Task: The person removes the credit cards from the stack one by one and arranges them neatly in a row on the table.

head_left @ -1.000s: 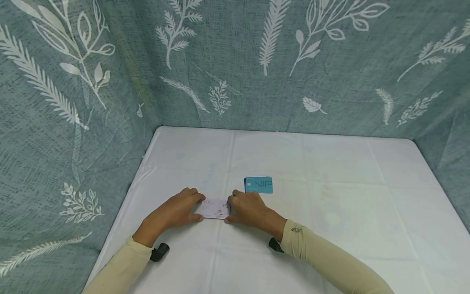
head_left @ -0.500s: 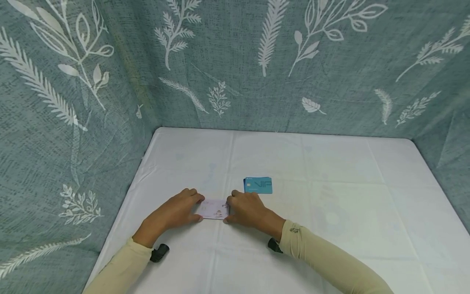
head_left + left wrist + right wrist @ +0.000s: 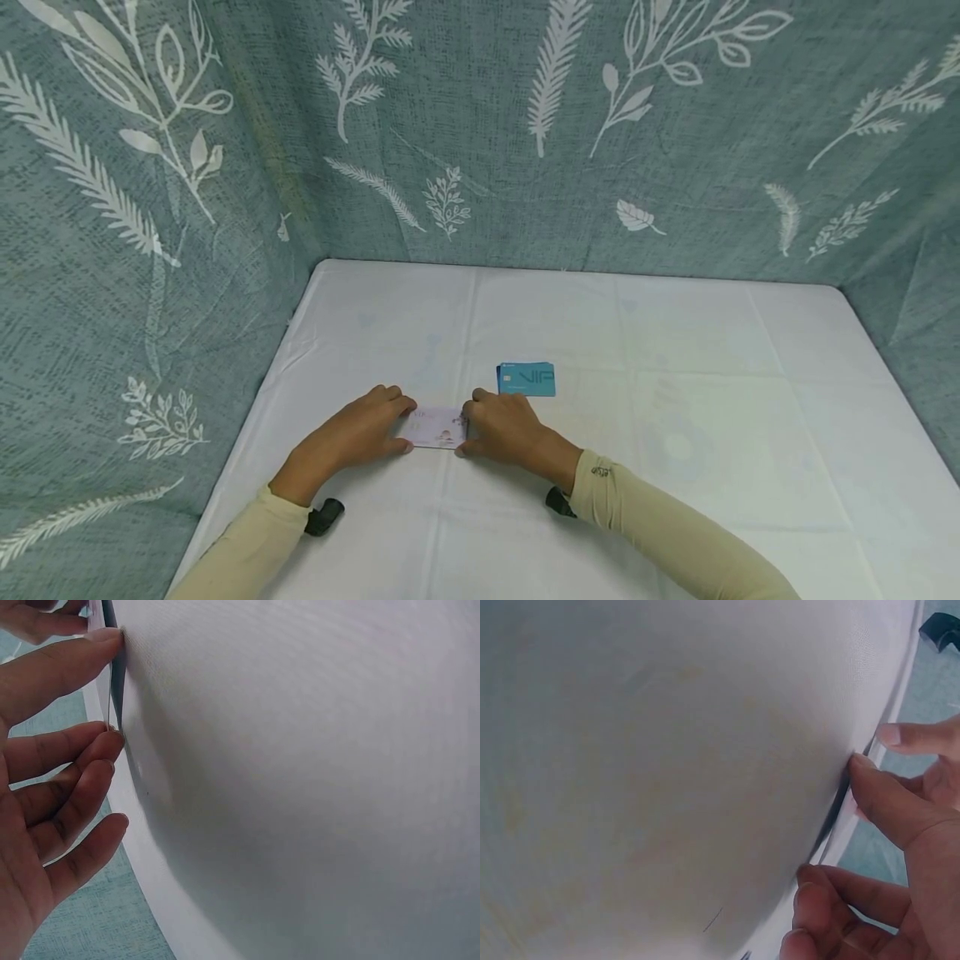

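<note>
A pale lilac card (image 3: pixel 437 427) with small printed figures lies low over the white table, between the two hands. The left hand (image 3: pixel 365 427) pinches its left end, thumb at the near edge and fingers at the far edge. At the right end the right hand (image 3: pixel 506 427) grips it the same way. Both wrist views show the card edge-on, a thin edge (image 3: pixel 116 690) between left thumb and fingertips, with a dark gap under it. Just beyond the right hand rests a small stack of blue cards (image 3: pixel 527 378), the top one marked VIP.
A white cloth covers the table (image 3: pixel 675 467), with fold creases across it. Grey-green curtains with white leaf prints (image 3: pixel 480 125) hang behind and to the left. A black wrist device (image 3: pixel 325 517) sits under the left sleeve and another (image 3: pixel 560 502) under the right.
</note>
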`<state>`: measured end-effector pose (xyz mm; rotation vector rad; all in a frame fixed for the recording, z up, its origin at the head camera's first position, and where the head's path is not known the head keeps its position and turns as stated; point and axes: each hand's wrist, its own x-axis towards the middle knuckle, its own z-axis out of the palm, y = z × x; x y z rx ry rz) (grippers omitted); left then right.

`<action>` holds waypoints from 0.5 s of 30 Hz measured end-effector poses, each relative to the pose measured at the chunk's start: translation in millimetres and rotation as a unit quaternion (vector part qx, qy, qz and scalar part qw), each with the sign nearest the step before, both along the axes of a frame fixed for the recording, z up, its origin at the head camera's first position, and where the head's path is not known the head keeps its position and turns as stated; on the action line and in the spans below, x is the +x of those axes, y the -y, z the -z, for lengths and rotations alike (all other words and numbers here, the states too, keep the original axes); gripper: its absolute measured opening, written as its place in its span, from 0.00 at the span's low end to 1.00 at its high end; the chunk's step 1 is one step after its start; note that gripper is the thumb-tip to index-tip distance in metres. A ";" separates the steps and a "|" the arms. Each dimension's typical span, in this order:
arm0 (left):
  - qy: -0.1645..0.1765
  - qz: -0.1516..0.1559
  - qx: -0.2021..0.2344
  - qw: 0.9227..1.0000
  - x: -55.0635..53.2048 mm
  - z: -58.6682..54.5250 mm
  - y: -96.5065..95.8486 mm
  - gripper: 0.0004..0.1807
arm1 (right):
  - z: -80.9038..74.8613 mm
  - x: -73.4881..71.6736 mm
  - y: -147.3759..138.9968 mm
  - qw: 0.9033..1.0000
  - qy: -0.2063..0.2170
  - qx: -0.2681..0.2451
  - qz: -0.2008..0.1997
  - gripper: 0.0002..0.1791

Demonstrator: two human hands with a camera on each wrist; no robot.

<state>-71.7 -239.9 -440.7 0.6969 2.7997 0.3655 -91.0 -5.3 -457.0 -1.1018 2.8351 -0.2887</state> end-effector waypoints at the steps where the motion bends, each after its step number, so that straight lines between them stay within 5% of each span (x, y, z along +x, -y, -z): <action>1: -0.002 0.001 -0.001 1.000 0.1 0.0 0.2 0.27 | -0.1 0.0 0.1 1.000 0.000 0.000 0.000 0.27; 15: -0.004 0.009 -0.001 1.000 0.4 -2.5 1.4 0.26 | -2.3 0.6 -0.2 1.000 -0.012 0.002 -0.001 0.27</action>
